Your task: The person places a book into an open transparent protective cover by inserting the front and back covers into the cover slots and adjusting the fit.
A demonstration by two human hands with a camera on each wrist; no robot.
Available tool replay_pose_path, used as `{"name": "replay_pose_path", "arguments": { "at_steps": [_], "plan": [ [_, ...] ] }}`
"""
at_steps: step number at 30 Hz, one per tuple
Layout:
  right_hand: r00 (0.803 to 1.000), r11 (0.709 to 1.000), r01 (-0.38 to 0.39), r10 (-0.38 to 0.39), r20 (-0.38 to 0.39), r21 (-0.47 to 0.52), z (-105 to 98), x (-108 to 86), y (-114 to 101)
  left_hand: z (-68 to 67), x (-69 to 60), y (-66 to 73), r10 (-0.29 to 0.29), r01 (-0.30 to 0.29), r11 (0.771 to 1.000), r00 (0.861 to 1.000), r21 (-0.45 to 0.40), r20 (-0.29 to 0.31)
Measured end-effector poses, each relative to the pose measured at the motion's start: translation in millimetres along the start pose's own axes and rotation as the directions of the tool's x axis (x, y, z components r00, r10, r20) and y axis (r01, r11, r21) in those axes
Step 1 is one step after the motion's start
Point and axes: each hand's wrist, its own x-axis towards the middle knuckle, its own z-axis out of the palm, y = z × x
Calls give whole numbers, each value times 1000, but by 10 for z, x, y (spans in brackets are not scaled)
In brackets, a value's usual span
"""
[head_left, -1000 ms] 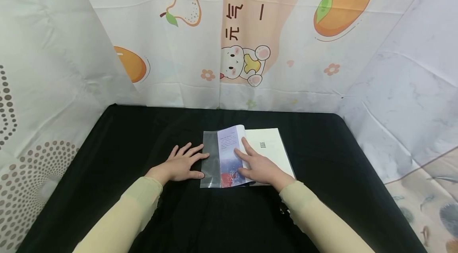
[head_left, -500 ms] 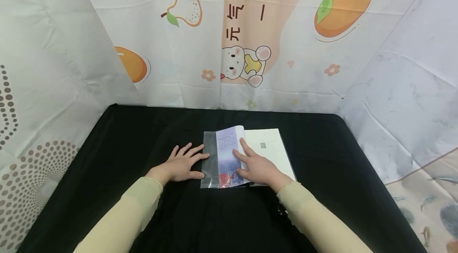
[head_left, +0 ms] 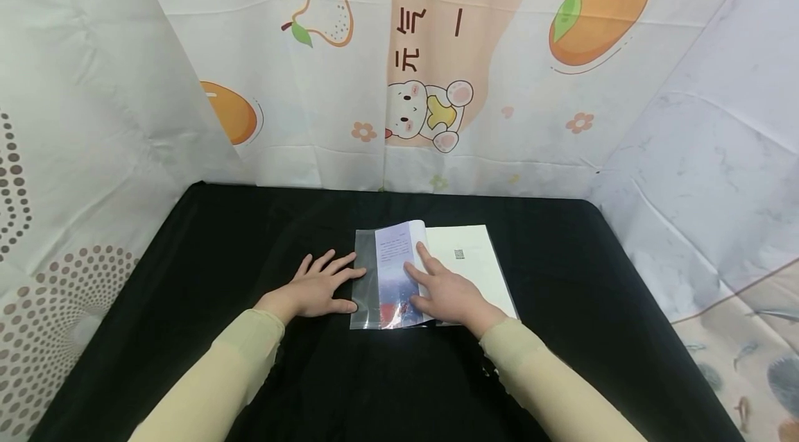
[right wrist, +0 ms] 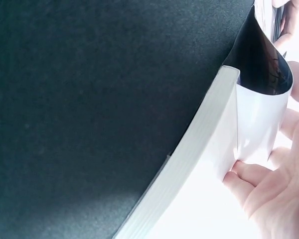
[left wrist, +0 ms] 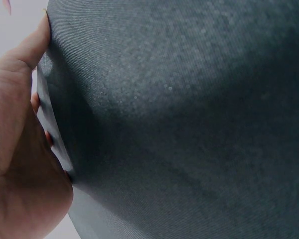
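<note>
A book (head_left: 471, 261) lies on the black cloth, its pale page with a small QR code facing up. From its left side a purple-blue cover flap (head_left: 394, 268) curls over; the right wrist view shows the bent cover (right wrist: 261, 117) standing in a loop beside the thick page block (right wrist: 189, 154). Clear plastic film (head_left: 367, 282) extends left of the flap. My right hand (head_left: 452, 293) rests on the flap and page, fingers spread. My left hand (head_left: 315, 288) lies with spread fingers on the cloth, thumb and index tip touching the film's left edge.
Black cloth (head_left: 250, 372) covers the table around the book. A printed curtain (head_left: 499, 171) hangs behind the back edge, with pale fabric walls at left and right.
My right hand has slid slightly left, and the cover flap's left edge has shifted left over the film with it. My left hand has stayed in place.
</note>
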Motion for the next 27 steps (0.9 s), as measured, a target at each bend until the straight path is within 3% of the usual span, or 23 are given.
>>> {"name": "replay_pose_path", "arguments": {
  "at_steps": [8, 27],
  "plan": [
    [1000, 999, 4, -4, -2, -34, 23, 12, -25, 33, 12, -21, 15, -15, 1000, 1000, -23, -6],
    [1000, 999, -8, 8, 3, -31, 5, 11, -62, 5, 9, -1, -14, 14, 1000, 1000, 12, 9]
  ]
}}
